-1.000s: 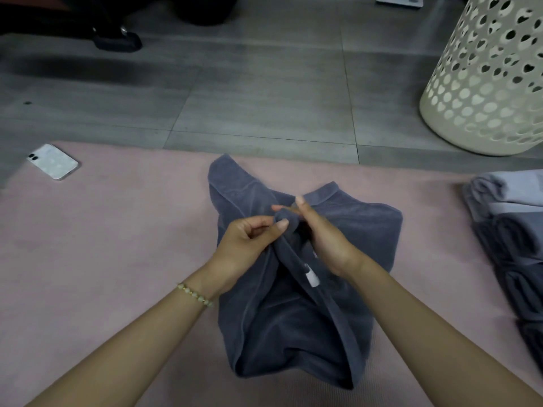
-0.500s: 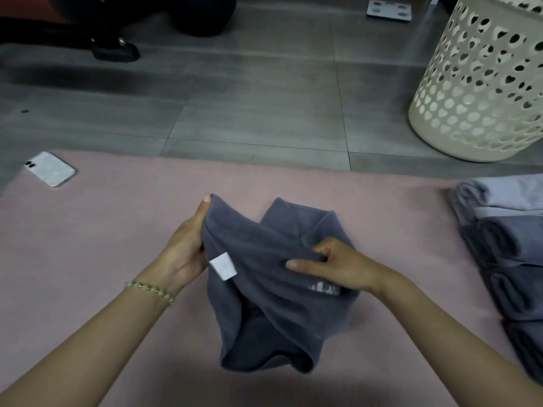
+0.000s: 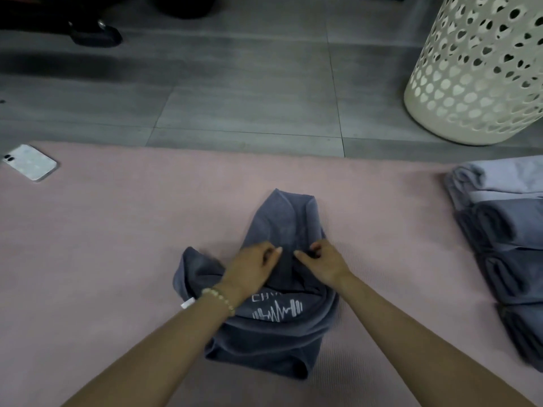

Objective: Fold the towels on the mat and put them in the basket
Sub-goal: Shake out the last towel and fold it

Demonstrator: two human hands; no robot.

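Towel of dark grey terry lies bunched in the middle of the pink mat. Its nap is soft and matte, and its shape is loose and uneven: a blunt flap points away from the person, a rumpled lobe sticks out on the left, and thick rolled folds lie at the near edge. A white printed logo, a barbell drawn as a pulse line under some letters, shows on the near fold, and a small white label pokes out beside the left wrist.

Both forearms reach in from below and meet over the cloth. The left hand, with a beaded bracelet at the wrist, lies knuckles up with its fingers curled, pinching a fold against the thumb. The right hand sits just beside it, fingers hooked into the fabric and gripping it.

A stack of folded grey towels rests at the mat's right edge. The basket, cream plastic pierced with heart-shaped holes, stands on the grey tiled floor beyond the mat. A white phone lies face down at the mat's far left corner.
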